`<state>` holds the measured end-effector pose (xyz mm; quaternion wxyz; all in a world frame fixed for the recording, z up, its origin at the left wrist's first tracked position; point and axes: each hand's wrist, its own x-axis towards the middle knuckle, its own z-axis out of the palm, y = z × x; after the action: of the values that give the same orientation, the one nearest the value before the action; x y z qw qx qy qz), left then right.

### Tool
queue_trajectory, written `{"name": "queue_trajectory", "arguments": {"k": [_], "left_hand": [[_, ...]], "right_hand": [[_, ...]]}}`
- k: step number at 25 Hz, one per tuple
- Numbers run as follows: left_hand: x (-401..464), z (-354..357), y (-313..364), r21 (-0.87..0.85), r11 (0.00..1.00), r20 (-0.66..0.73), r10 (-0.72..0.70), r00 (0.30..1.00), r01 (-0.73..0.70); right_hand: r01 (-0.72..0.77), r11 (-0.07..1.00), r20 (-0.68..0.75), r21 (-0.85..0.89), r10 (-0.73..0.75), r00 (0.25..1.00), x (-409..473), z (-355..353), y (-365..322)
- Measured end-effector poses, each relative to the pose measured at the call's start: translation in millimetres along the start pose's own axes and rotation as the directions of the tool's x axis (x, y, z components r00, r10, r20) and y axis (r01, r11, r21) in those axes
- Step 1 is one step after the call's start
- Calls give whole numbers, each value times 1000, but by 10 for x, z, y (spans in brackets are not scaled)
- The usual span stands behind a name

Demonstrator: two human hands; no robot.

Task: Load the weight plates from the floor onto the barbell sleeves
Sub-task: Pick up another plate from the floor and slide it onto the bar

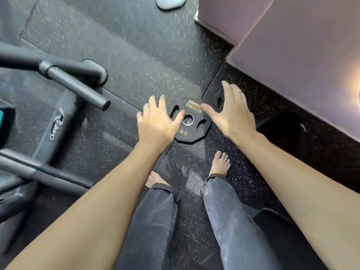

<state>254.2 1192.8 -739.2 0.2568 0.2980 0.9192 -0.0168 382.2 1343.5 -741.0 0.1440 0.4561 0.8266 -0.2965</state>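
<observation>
A small black weight plate (191, 121) with gold lettering and grip holes lies flat on the speckled rubber floor in front of my bare feet. My left hand (155, 121) hovers over its left edge, fingers spread and holding nothing. My right hand (231, 112) is spread above its right side, also holding nothing. A second black plate (219, 101) shows partly behind my right hand. A grey bar sleeve (78, 86) juts out at the left, well apart from both hands.
A dark machine frame (48, 121) with grey tubes fills the left side. A mauve wall and its plinth (292, 65) run along the right. A dark round object (280, 125) lies by the wall. A pale object (170, 1) sits at the top.
</observation>
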Motion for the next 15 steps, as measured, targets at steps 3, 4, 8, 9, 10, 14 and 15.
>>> {"name": "queue_trajectory", "arguments": {"k": [3,4,8,9,10,14,15], "left_hand": [[482,790,-35,20,1000,77,3,997,-4],[632,1006,-39,24,1000,100,-7,995,5],[1070,1783,-124,18,1000,134,3,991,-5],[1151,1943,-151,7,1000,122,14,992,-15],[1230,2091,-176,2,1000,119,23,993,-23],[1561,2521,-199,7,1000,139,-12,990,12],[1626,2599,-206,18,1000,142,-22,990,20]], "right_hand": [[-80,997,1,-5,80,997,400,790,319],[-110,994,-6,-5,110,994,523,1034,411],[-235,972,26,-6,235,972,895,1833,679],[-255,967,33,-7,255,966,973,1991,726],[-267,964,37,-4,267,963,1042,2135,759],[-287,958,25,9,286,958,1320,2628,812],[-294,956,20,9,294,956,1374,2719,812]]}}
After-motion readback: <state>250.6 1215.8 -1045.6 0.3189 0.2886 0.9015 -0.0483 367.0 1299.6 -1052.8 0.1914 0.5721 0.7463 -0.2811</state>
